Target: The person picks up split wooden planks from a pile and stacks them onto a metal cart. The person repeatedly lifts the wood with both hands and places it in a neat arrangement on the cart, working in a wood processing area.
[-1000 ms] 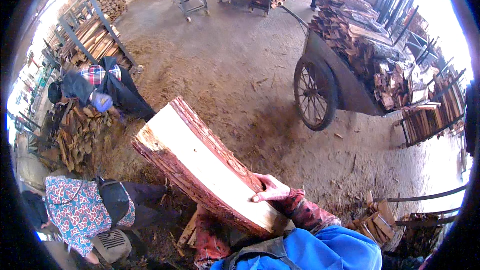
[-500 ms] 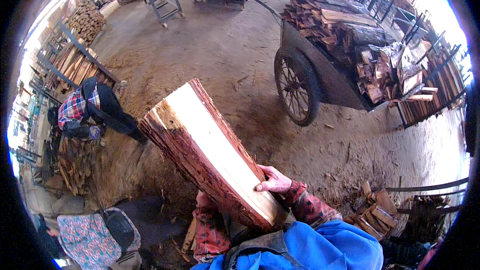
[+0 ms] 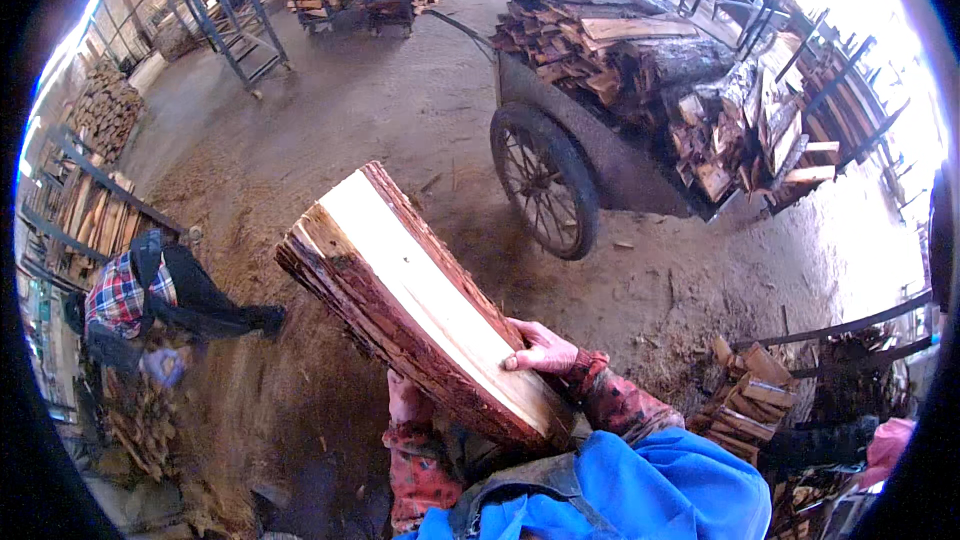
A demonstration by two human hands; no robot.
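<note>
I carry a long split wooden slab (image 3: 415,295) with a pale cut face and reddish bark sides, its far end pointing up and left. My right hand (image 3: 540,348) lies over its pale upper face near the close end. My left hand (image 3: 405,402) grips the bark side from below. Both sleeves are red patterned, and a blue garment (image 3: 640,495) covers my chest.
A two-wheeled cart (image 3: 600,155) piled with split wood stands ahead on the right. A person in a plaid shirt (image 3: 135,295) bends over a woodpile at the left. Metal racks and stacked wood line the back. Cut pieces (image 3: 745,400) lie at the lower right. The floor is dirt.
The view has swung left to right: the cart now sits closer and more central, the bending person has shifted toward the left edge. The slab stays in both hands, its end raised slightly.
</note>
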